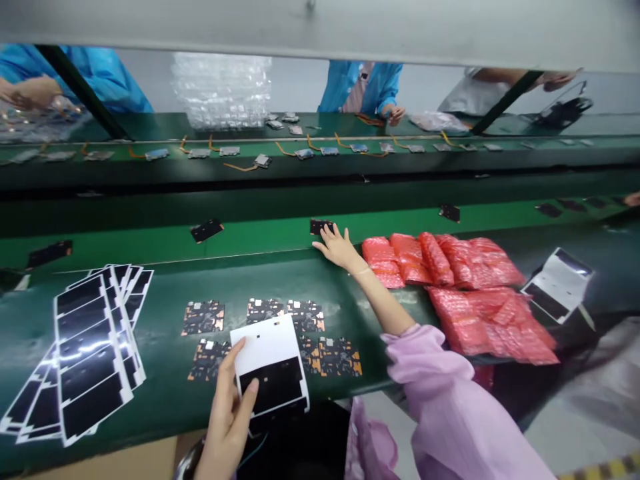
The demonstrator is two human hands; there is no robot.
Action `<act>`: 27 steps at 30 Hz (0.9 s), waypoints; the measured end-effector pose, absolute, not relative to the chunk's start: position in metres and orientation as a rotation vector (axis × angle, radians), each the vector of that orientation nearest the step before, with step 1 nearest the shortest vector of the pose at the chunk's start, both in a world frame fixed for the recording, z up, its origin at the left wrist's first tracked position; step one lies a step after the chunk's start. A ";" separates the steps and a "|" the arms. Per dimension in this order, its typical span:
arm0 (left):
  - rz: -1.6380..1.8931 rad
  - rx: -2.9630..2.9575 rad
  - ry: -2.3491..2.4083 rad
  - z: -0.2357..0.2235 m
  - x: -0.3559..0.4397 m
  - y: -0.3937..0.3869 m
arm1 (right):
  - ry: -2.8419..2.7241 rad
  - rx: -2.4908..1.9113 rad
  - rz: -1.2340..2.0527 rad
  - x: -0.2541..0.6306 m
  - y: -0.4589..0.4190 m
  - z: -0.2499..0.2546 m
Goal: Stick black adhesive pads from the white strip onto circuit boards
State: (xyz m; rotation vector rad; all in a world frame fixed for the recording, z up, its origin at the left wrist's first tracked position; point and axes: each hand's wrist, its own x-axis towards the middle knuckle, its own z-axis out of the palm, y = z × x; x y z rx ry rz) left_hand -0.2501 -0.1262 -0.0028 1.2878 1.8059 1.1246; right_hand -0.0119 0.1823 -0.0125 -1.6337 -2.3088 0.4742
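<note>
My left hand [233,403] grips a white backing sheet [265,343] with a black adhesive film on its lower part, thumb on the front. Under and around that sheet lie several black-and-copper circuit boards [203,317] on the green bench. My right hand [340,248] is stretched out over the bright green belt, fingers spread. Its fingertips are at a black-covered board [320,227]; whether they touch it I cannot tell. At the left, several sheets of black film stickers [87,333] are fanned out in a pile.
Red bubble-wrap packs [470,320] are heaped right of my right arm, beside a folded white-and-black sheet [560,287]. More black boards [207,231] are spaced along the belt [260,237]. Beyond, a raised line [320,167] carries small modules; co-workers in blue sit behind it.
</note>
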 end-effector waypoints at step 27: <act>1.053 1.884 1.340 0.030 -0.226 -0.118 | -1.909 -0.631 0.767 -0.052 -0.054 0.052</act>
